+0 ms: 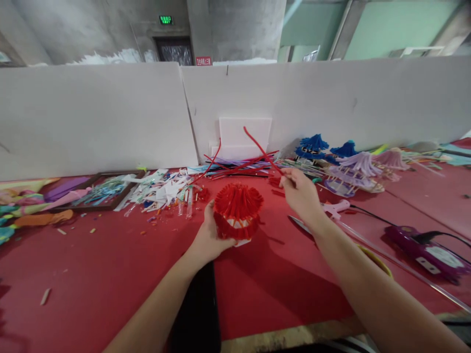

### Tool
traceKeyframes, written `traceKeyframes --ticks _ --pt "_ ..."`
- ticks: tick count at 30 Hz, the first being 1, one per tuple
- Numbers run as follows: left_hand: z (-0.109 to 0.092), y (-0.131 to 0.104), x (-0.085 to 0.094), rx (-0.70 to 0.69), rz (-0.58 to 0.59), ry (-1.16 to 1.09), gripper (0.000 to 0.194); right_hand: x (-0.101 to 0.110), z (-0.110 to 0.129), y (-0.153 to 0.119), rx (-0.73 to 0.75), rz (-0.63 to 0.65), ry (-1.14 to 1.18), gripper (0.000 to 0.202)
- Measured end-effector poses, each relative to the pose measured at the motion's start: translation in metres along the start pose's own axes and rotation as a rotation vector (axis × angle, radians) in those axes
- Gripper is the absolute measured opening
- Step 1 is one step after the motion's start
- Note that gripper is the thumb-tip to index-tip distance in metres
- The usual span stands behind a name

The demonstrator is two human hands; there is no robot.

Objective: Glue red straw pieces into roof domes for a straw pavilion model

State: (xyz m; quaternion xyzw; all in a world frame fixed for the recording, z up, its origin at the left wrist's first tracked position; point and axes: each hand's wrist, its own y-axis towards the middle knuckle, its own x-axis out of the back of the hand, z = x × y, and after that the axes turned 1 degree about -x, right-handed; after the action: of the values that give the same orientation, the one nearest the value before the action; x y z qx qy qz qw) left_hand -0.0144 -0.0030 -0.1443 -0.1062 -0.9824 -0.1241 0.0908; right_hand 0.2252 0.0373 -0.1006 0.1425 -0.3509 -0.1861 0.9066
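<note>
My left hand (209,236) grips the left side and lower edge of a small red tiered pavilion model (239,203), its pleated roof made of fuzzy red strips over white parts. To the right, my right hand (300,193) pinches the lower end of a long red pipe cleaner (259,147), which slants up and left, apart from the model. Behind the model lies a loose bundle of red and purple pipe cleaners (239,166). Scissors (301,225) rest partly under my right forearm.
A glue gun (336,208), a clear rod (401,267) and a purple power strip (423,252) lie on the right. Blue pavilion models (312,147) and a lilac one (355,169) stand behind. White scraps (162,189) and a brown tray (106,206) are left. A black phone-like slab (198,309) lies near me.
</note>
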Motion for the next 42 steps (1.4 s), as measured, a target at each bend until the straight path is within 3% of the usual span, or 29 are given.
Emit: traceKeyframes --ticks 5,8,10,13,16,19,21,27,36,42 --pt "-0.003 -0.024 -0.006 0.021 0.049 0.147 0.11 0.038 0.032 0.012 0.198 0.003 0.203 0.019" --pt "-0.003 -0.033 0.007 0.073 0.107 0.299 0.145 0.053 0.051 0.027 0.288 0.015 0.256 0.015" --pt "-0.011 -0.03 0.022 0.022 0.034 0.329 0.146 0.058 0.063 0.033 0.295 0.05 0.267 0.014" --pt "-0.044 -0.012 0.044 -0.202 -0.154 0.207 0.101 0.057 0.077 0.03 0.34 0.132 0.256 0.013" --pt "-0.091 0.009 0.052 -0.302 -0.087 0.212 0.065 0.05 0.082 0.017 0.401 0.201 0.245 0.016" --pt "-0.128 0.022 0.048 -0.287 -0.056 0.523 0.028 0.046 0.079 0.009 0.4 0.229 0.264 0.019" --pt "-0.141 0.025 0.046 -0.321 -0.099 0.677 0.025 0.047 0.076 0.011 0.39 0.244 0.283 0.02" --pt "-0.14 0.032 0.053 -0.449 -0.225 1.064 0.032 0.056 0.072 0.024 0.378 0.242 0.37 0.017" --pt "-0.132 0.039 0.054 -0.359 -0.248 1.067 0.041 0.053 0.07 0.025 0.308 0.388 0.413 0.018" --pt "-0.136 0.035 0.053 -0.288 -0.132 1.092 0.029 0.051 0.068 0.028 0.363 0.311 0.259 0.018"
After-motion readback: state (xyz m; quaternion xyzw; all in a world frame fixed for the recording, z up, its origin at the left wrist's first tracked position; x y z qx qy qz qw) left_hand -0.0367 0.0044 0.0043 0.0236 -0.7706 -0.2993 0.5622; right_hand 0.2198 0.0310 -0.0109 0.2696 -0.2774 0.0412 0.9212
